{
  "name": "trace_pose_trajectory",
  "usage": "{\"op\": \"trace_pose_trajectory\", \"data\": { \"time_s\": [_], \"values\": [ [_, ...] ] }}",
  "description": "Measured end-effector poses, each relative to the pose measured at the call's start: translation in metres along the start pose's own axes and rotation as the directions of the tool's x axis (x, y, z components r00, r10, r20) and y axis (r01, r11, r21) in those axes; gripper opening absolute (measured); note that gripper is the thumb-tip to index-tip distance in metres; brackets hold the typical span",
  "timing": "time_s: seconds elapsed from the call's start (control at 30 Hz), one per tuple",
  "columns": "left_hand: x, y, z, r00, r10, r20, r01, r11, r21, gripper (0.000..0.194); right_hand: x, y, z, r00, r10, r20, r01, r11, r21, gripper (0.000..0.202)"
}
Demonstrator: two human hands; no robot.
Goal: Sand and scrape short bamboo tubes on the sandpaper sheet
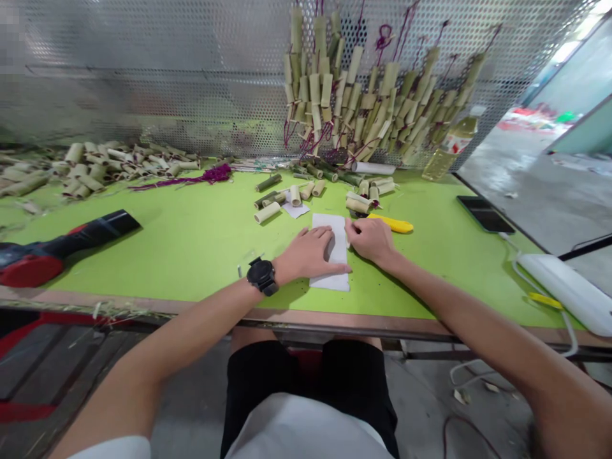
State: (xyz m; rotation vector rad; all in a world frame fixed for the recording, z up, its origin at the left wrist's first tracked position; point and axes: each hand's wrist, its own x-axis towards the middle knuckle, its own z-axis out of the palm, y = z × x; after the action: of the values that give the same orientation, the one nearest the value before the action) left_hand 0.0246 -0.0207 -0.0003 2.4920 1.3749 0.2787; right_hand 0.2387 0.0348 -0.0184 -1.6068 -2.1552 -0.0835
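A white sheet of paper [329, 282] lies on the green table in front of me. My left hand [316, 252] rests on it with the fingers spread, a black watch on that wrist. At the paper's right edge, my right hand [367, 237] is closed, its fingers curled around a small pale piece that is mostly hidden. Just beyond the right hand lies a yellow-handled tool [394, 224]. Short bamboo tubes [268, 213] are scattered past the paper, some next to a smaller paper scrap [296, 210].
Bamboo strings [315, 95] hang on the perforated metal panel. A bamboo pile [88, 169], purple thread [217, 173] and a red-black power tool [62, 252] are on the left. To the right are a bottle [449, 150], a phone [485, 213] and a white power strip [568, 290].
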Motion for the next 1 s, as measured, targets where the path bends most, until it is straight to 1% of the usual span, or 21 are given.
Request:
{"op": "trace_pose_trajectory", "data": {
  "time_s": [0.1, 0.27, 0.43, 0.57, 0.67, 0.77, 0.83, 0.87, 0.93, 0.97, 1.0],
  "values": [
    [0.0, 0.0, 0.0, 1.0, 0.008, -0.009, -0.008, 1.0, 0.005, 0.089, 0.0, 0.0, -0.001, 1.0, 0.003, -0.005, -0.003, 1.0, -0.002, 0.059],
    [-0.002, 0.0, -0.002, 1.0, 0.026, 0.0, -0.026, 1.0, -0.002, 0.092, 0.013, 0.0, -0.001, 0.999, 0.038, -0.01, -0.038, 0.998, 0.048, 0.06],
    [-0.002, -0.001, -0.002, 1.0, 0.03, -0.008, -0.03, 1.0, -0.009, 0.089, 0.002, 0.0, -0.004, 1.0, -0.019, 0.0, 0.019, 0.999, 0.043, 0.059],
    [-0.001, -0.001, -0.002, 1.0, 0.029, -0.009, -0.029, 1.0, 0.0, 0.091, 0.004, -0.005, -0.008, 1.0, 0.009, 0.009, -0.009, 0.999, 0.037, 0.058],
    [-0.001, -0.001, -0.001, 1.0, 0.024, 0.003, -0.024, 1.0, 0.008, 0.097, 0.014, -0.007, -0.01, 0.999, 0.041, -0.019, -0.039, 0.995, 0.092, 0.058],
    [-0.001, -0.002, -0.002, 1.0, 0.019, 0.013, -0.02, 1.0, 0.011, 0.102, 0.022, 0.003, -0.011, 0.993, 0.108, -0.036, -0.098, 0.969, 0.225, 0.06],
    [-0.001, -0.002, -0.002, 1.0, 0.011, 0.024, -0.011, 1.0, 0.01, 0.103, 0.029, 0.019, -0.011, 0.977, 0.215, 0.002, -0.2, 0.907, 0.371, 0.064],
    [-0.001, -0.002, -0.003, 1.0, 0.006, 0.029, -0.007, 1.0, 0.009, 0.104, 0.033, 0.029, -0.011, 0.958, 0.285, 0.037, -0.271, 0.85, 0.453, 0.066],
    [-0.001, -0.002, -0.004, 0.999, 0.005, 0.035, -0.005, 1.0, 0.005, 0.104, 0.043, 0.05, -0.01, 0.9, 0.423, 0.103, -0.399, 0.707, 0.584, 0.067],
    [-0.001, -0.002, -0.004, 0.999, 0.006, 0.035, -0.007, 1.0, 0.004, 0.103, 0.049, 0.061, -0.01, 0.868, 0.479, 0.131, -0.442, 0.624, 0.645, 0.067],
    [-0.001, -0.002, -0.004, 0.999, 0.008, 0.035, -0.008, 1.0, 0.004, 0.102, 0.054, 0.071, -0.01, 0.845, 0.511, 0.158, -0.458, 0.537, 0.709, 0.066]
  ]
}}
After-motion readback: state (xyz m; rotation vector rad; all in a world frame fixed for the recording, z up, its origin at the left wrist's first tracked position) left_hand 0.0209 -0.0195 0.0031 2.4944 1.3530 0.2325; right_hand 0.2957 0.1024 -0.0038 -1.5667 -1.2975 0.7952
